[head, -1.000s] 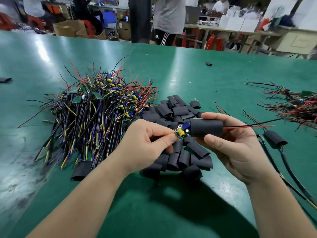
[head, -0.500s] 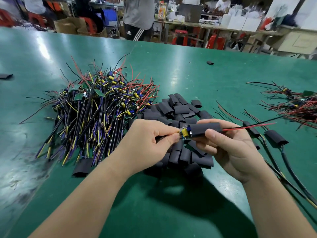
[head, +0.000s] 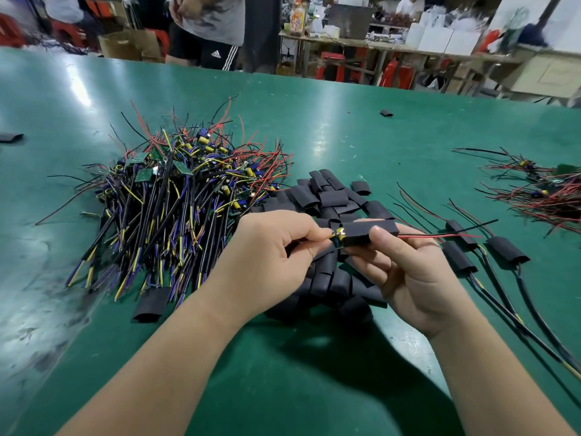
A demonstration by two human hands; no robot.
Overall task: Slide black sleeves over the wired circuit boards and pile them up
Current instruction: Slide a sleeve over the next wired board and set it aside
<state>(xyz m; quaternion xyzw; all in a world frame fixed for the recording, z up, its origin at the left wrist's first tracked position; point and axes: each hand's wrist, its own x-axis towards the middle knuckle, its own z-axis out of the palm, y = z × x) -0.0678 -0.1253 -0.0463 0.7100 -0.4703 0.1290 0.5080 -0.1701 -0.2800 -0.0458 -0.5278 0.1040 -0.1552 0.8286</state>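
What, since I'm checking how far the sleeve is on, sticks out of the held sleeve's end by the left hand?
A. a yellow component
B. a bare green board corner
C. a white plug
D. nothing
A: a yellow component peeks from the black sleeve where the left hand pinches it; the right hand grips the sleeve.

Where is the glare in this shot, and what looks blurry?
Head view: glare streaks the table at far left and centre; the back benches blur; the sleeve in the right hand is sharp; a dark shadow crosses the table's near edge.
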